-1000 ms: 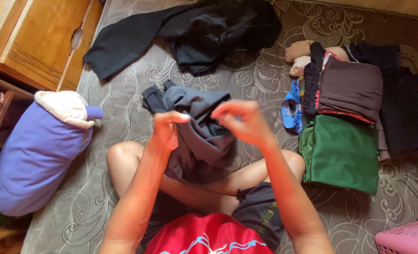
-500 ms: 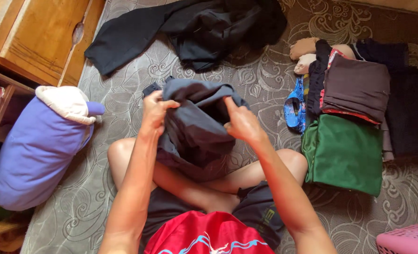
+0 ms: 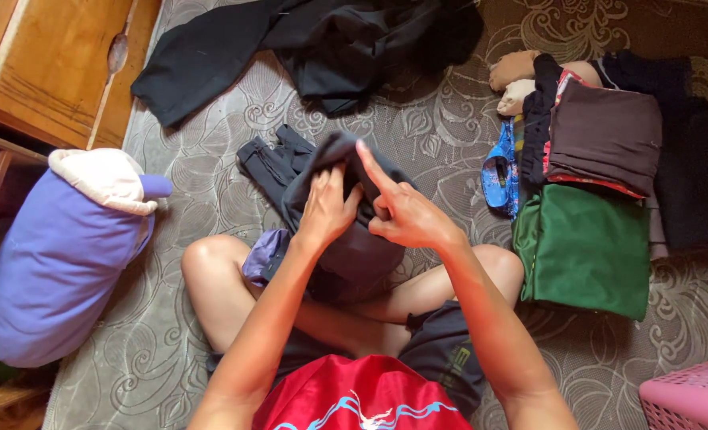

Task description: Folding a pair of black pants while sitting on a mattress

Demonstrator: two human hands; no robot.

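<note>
Garment: dark grey garment (image 3: 346, 239), soft cloth, bunched and creased, with a lilac lining patch showing at its lower left edge.
Garment position: over the person's crossed legs, its upper part lifted between the hands, a strap-like end trailing onto the patterned grey mat (image 3: 171, 318) to the upper left.
Left hand: left hand (image 3: 327, 209), fingers curled and closed on the upper fold of the garment, back of the hand toward the camera.
Right hand: right hand (image 3: 405, 215), pressed against the garment just beside the left hand; index finger extended upward, other fingers curled into the cloth.
Hand spacing: the two hands are touching or nearly touching; which cannot be told.
Change from half a second ago: the hands stood apart at the garment's two sides and now meet at its middle; the cloth, then spread wide, is now gathered into a narrower bundle.
Surroundings: purple bolster pillow (image 3: 59, 255) well to the left; black clothes heap (image 3: 322, 40) above; folded clothes stack (image 3: 592, 159) with a green piece at the right; pink basket (image 3: 692, 394) at the lower right corner.
</note>
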